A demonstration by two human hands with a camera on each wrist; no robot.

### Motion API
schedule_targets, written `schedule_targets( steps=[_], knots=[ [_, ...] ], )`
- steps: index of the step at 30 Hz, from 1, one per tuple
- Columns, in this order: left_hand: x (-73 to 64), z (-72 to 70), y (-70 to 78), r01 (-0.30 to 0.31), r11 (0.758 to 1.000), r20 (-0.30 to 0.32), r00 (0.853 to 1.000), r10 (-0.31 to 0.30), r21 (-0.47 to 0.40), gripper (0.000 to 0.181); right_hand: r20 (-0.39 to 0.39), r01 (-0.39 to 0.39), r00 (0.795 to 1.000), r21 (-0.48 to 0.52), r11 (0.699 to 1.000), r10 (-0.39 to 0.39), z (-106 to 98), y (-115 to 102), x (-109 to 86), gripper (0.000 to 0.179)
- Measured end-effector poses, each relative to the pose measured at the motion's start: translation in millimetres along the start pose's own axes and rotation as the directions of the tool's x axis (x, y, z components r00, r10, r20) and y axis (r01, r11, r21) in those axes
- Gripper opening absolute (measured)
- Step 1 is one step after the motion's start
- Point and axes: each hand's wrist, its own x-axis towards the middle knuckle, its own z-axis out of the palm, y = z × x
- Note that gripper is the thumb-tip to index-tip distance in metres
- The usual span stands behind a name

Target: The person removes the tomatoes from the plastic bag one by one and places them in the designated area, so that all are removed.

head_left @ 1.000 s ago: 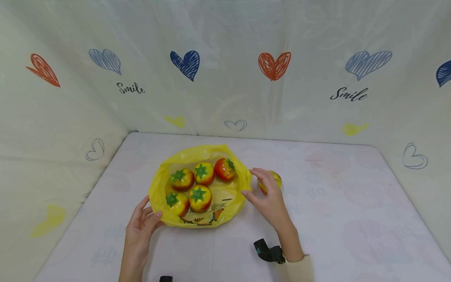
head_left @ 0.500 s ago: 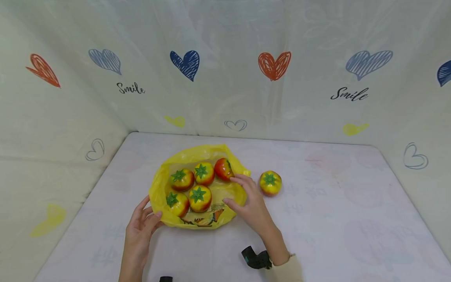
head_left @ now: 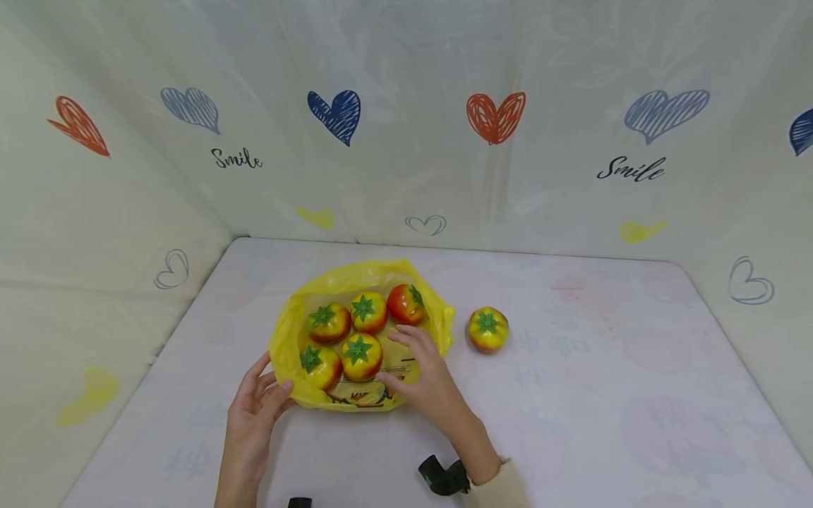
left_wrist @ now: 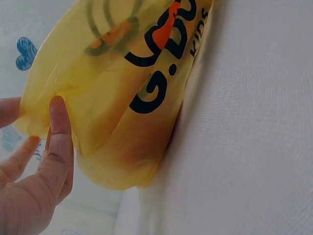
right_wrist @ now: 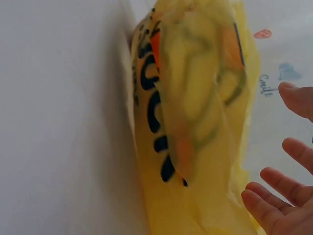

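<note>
A yellow plastic bag (head_left: 368, 271) lies with its mouth spread wide on the table. Inside it are several glossy red-and-yellow toy fruits (head_left: 362, 358) with green star-shaped leaves. My left hand (head_left: 250, 416) pinches the bag's left rim between thumb and fingers, as the left wrist view (left_wrist: 34, 181) also shows. Over the right part of the mouth is my right hand (head_left: 432, 384), thumb and fingers apart, holding nothing. Its fingertips are near the red fruit (head_left: 405, 305) and the front fruit; contact cannot be told. Another such fruit (head_left: 488, 330) sits outside, right of the bag.
The white table (head_left: 603, 395) meets a pale curtain (head_left: 406, 176) printed with hearts at the back and sides. A black wrist camera (head_left: 441, 476) sits under my right wrist, and the tip of another shows at the bottom edge.
My right hand has moved left from the bag's right rim, in front of the outside fruit, to over the bag's mouth. The outside fruit is now fully visible. My left hand keeps its grip.
</note>
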Motion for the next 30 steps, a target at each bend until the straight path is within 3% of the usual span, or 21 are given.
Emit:
schedule_targets(
  steps=[8,16,24,30],
  knots=[
    [4.7,-1.4,-8.5,0.062,0.998,-0.044,0.997,-0.062,0.004,0.072,0.036,0.023,0.999,-0.025,0.999,-0.022,14.9,0.6,3.2,0.060],
    [-6.7,9.6,16.6,0.054,0.998,-0.030,0.998,-0.053,0.018,0.061,0.053,-0.003,0.999,-0.080,0.997,0.007,27.7,3.8,7.3,0.067],
    [5.6,0.7,-9.7,0.089,0.996,-0.059,0.994,-0.088,0.004,0.066,0.070,-0.067,0.995,-0.118,0.991,0.075,38.9,10.9,10.3,0.073],
    [0.4,2.8,0.2,0.095,0.995,-0.034,0.995,-0.094,0.021,0.066,0.068,-0.099,0.992,-0.107,0.989,0.106,49.3,14.6,13.0,0.072]
  ],
)
